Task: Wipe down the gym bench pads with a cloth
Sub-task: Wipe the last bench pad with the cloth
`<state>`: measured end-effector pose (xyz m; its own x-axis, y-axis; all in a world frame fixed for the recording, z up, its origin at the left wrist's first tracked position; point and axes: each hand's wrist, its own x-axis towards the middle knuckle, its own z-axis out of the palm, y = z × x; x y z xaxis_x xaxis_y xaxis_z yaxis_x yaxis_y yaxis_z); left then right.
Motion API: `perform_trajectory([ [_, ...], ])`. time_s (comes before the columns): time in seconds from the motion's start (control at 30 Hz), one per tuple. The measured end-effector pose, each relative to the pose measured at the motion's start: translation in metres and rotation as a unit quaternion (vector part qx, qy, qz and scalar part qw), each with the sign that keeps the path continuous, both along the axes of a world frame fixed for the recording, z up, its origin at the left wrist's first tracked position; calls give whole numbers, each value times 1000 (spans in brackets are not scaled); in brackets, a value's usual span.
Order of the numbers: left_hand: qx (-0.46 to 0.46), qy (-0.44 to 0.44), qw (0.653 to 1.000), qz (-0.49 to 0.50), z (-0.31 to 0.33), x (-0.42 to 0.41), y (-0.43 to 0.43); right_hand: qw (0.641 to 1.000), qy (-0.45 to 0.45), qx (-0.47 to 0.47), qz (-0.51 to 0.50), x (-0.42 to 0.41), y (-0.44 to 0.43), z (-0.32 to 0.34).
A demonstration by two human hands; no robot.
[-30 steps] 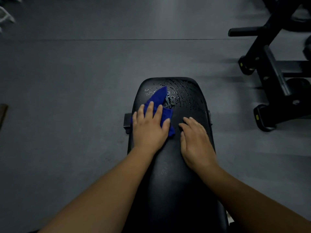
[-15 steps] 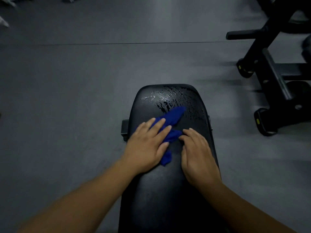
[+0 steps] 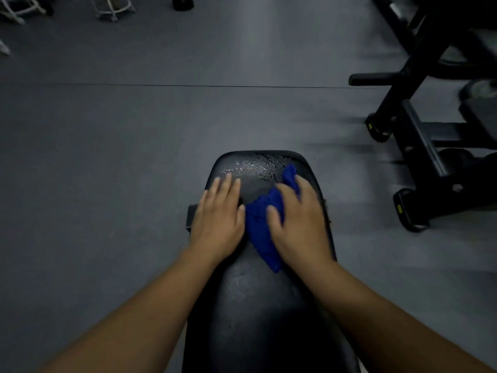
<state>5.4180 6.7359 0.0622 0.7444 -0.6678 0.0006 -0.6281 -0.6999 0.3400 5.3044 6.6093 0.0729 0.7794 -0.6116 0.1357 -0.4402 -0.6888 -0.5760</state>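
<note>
Floor (image 3: 94,184) of grey rubber lay open wide to the left of the black bench pad (image 3: 255,319). The left hand (image 3: 217,219) rested flat at the pad's left edge, fingers straight, gripping nothing. Just beside it the blue cloth (image 3: 259,227) lay crumpled under the right hand (image 3: 298,224), which pressed it down with flat fingers near the right edge. Droplets (image 3: 258,168) glistened at the pad's far end. A black equipment frame (image 3: 425,146) stood apart to the right.

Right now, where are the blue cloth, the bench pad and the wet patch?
blue cloth (image 3: 258,230): head view, middle fold.
bench pad (image 3: 258,319): head view, bare near surface.
wet patch (image 3: 255,166): head view, droplets near far end.
</note>
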Motion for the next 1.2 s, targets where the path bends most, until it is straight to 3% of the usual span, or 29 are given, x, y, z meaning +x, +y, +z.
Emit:
perform_trajectory([
  [0.1,20,-20,1000,-2,-19,-7,7,979,145,-79,117,29,12,-11],
  [0.23,1,-36,999,1,-21,-4,7,967,128,-134,176,-11,-1,-24],
  [0.33,3,-42,999,13,-24,-7,4,988,93,-90,82,15,-44,-26],
  [0.43,2,-41,999,16,-26,-5,2,990,122,-70,24,63,-43,-25],
  [0.5,-2,-39,999,19,-25,-6,4,979,120,-99,131,53,-26,-25],
  [0.6,1,-42,999,23,-25,-7,3,934,124,-156,297,12,-44,-25],
  [0.63,4,-44,999,24,-25,-7,2,937,119,-160,287,14,-61,-26],
  [0.7,11,-47,998,26,-26,-7,2,971,115,-129,163,37,-78,-24],
  [0.77,7,-50,998,27,-26,-6,1,981,137,-113,81,64,-67,-22],
  [0.83,-3,-38,999,23,-25,-8,3,983,113,-67,125,71,-40,-14],
  [0.9,-30,-13,999,21,-20,-8,5,976,57,76,195,59,-20,1],
  [0.97,-70,33,996,44,-11,-7,5,969,-6,177,172,40,-18,15],
  [1.07,-112,20,992,48,2,-10,-11,995,-64,65,39,18,-28,6],
  [1.2,17,-48,992,-116,-9,-30,-44,997,64,-25,30,2,-28,-24],
])
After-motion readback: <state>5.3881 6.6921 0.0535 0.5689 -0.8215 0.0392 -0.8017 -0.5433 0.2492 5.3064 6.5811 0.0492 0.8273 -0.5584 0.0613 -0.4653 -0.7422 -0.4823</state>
